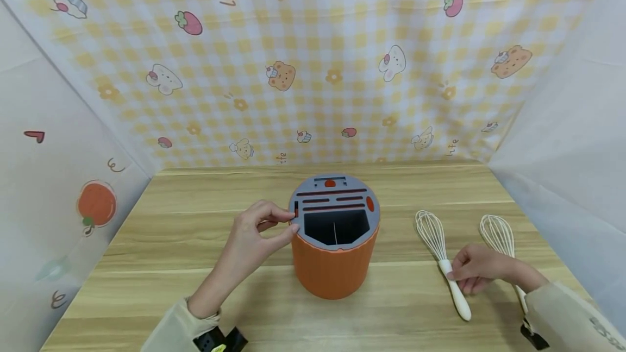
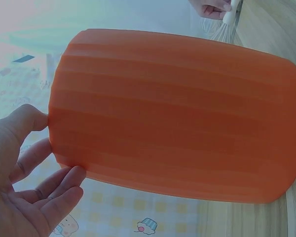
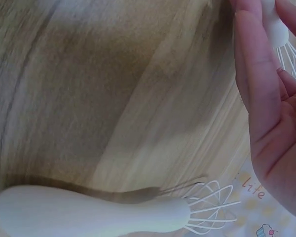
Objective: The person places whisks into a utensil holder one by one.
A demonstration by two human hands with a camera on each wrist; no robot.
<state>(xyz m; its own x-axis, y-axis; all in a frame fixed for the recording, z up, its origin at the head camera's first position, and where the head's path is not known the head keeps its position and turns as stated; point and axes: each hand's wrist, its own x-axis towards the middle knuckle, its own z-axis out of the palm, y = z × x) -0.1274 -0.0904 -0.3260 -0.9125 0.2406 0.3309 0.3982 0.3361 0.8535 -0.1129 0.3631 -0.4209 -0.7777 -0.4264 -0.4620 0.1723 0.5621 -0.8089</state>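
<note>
An orange utensil holder point(image 1: 330, 270) with a grey slotted lid point(image 1: 313, 202) stands upright on the table. My left hand point(image 1: 261, 230) touches the left of its top rim with thumb and fingertips; the left wrist view shows the fingers against the edge of the ribbed orange wall point(image 2: 177, 116), not wrapped round it. To the right, my right hand point(image 1: 476, 269) pinches the white handle of a whisk point(image 1: 458, 297) between thumb and fingers. That whisk lies along the tabletop or just over it; I cannot tell which. Another white whisk point(image 3: 93, 212) lies further right, partly hidden under my right forearm.
The wood-grain table point(image 1: 205, 287) reaches back to a yellow checked cloth point(image 1: 313, 80) with cartoon prints. White side panels point(image 1: 44, 178) stand to the left and right. The lid has a large dark opening at its front and several narrow slots behind.
</note>
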